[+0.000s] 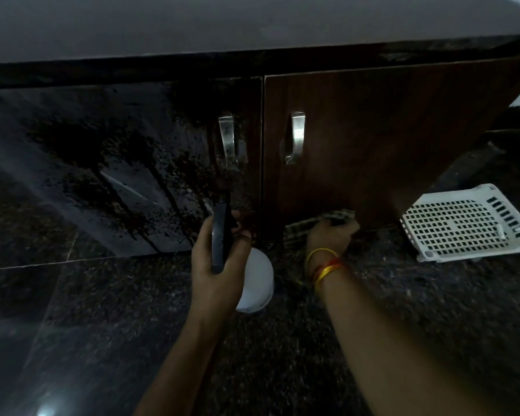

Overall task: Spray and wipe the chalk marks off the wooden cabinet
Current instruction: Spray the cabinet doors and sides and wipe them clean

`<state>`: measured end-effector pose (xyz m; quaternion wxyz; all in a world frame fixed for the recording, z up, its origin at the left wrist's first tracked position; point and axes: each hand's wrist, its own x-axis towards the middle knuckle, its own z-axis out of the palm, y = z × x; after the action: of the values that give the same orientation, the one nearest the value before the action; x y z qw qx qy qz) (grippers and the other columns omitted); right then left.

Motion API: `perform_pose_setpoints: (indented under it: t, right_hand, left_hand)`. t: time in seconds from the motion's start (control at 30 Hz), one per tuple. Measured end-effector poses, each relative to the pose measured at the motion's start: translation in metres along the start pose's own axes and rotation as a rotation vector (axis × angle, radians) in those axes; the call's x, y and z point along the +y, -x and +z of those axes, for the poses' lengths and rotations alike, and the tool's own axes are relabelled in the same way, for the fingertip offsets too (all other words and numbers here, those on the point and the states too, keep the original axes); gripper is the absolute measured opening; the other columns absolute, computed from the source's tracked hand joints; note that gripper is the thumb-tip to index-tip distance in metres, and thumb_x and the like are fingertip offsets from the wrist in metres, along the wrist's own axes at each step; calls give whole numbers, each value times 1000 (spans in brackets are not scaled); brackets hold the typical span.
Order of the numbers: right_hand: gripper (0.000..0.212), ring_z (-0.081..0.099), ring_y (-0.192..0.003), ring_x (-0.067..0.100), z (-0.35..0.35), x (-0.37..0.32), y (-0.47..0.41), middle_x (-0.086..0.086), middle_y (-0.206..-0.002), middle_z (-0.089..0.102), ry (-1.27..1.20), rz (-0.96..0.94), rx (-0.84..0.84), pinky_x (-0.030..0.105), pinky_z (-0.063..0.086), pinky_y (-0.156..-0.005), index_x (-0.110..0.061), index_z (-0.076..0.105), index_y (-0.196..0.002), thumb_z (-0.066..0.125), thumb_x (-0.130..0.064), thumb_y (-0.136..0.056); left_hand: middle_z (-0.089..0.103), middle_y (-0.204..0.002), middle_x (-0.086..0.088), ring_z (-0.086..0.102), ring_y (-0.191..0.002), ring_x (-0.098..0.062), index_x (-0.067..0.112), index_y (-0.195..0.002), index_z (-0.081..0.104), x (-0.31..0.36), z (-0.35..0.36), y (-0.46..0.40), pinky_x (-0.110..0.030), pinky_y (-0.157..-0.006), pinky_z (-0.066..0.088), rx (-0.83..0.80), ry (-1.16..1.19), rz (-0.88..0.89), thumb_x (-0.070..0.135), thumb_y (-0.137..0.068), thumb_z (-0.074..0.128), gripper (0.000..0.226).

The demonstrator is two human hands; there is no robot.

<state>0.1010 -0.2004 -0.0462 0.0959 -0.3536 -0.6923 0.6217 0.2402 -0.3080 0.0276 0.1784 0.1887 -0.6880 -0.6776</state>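
Cabinet: a low wooden cabinet with two doors under a dark countertop edge, seen from above in dim light. It fills the upper middle of the view.
Left door: the left door is wet and glossy, speckled with droplets and long runs; one pale slanted streak near its lower middle could be chalk or a reflection, I cannot tell which.
Right door: the right door looks dry brown wood, with no marks I can make out.
Handles: a metal handle sits beside the centre seam on the left door, and a second handle mirrors it on the right door.
Right hand: the right hand grips a bunched checked cloth against the bottom edge of the right door, just above the floor.
Left hand: the left hand is wrapped around the dark head of a spray bottle, nozzle pointing toward the left door's lower right corner; the white body hangs below the hand.
Doing it well: probably wipe along the low edge with firm overlapping strokes, then catch the runs on the wet door before they reach the floor.
Surroundings: a white perforated plastic tray lies on the dark speckled stone floor at the right.
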Motion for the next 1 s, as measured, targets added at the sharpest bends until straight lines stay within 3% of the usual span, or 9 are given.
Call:
perform_pose_setpoints:
  t: [0.1, 0.23, 0.33, 0.4, 0.6, 0.8, 1.0]
  right_hand:
    - [40, 48, -115, 35, -1, -18, 35, 23, -129, 47, 29, -197, -49, 27, 31, -90, -3, 43, -127, 48, 0, -87]
    - [38, 53, -105, 29, -7, -40, 67, 13, -126, 46, 116, -569, -67, 23, 36, -73, -11, 47, -127, 52, -8, -89]
    - [34, 57, -98, 26, -8, -53, 79, 12, -123, 48, 103, -738, -110, 17, 34, -70, -12, 51, -123, 54, -11, -89]
    - [35, 57, -98, 26, -10, -56, 81, 12, -122, 48, 105, -782, -112, 12, 31, -70, -11, 52, -124, 54, -10, -90]
    - [39, 55, -102, 33, -15, -51, 78, 16, -125, 46, 198, -855, -143, 30, 43, -76, -10, 48, -130, 52, -10, -91]
    - [40, 56, -104, 29, -17, -75, 75, 13, -125, 45, 144, -936, -65, 29, 47, -79, -15, 52, -125, 52, -3, -86]
    - [44, 54, -112, 33, -21, -62, 64, 16, -126, 46, 211, -1037, -102, 35, 50, -87, -15, 52, -128, 49, 0, -86]
  left_hand:
    - [62, -98, -1, 62, -88, -6, 8, -122, 58, 1, -4, 2, -16, -70, 48, 10, -12, 25, 10, -95, 57, 27]
    - [63, -102, -9, 62, -93, -17, 12, -119, 59, 6, -7, 5, -31, -75, 47, 33, 20, 13, 13, -95, 56, 24]
    - [62, -104, -6, 61, -93, -15, 21, -115, 60, 16, -7, 9, -37, -76, 48, 34, 41, 23, 16, -96, 56, 20]
    - [62, -106, -6, 61, -94, -15, 20, -119, 59, 22, -7, 12, -38, -78, 48, 24, 51, 36, 16, -96, 56, 23]
    - [62, -106, -3, 61, -93, -10, 15, -123, 57, 27, -11, 18, -29, -76, 48, 14, 74, 55, 14, -96, 56, 26]
    - [61, -95, 1, 60, -84, -3, 13, -116, 60, 27, -18, 19, -12, -68, 46, 23, 79, 61, 14, -97, 56, 20]
    - [61, -100, 0, 60, -87, -5, 12, -119, 59, 27, -16, 20, -9, -65, 44, 21, 79, 50, 16, -96, 57, 23]
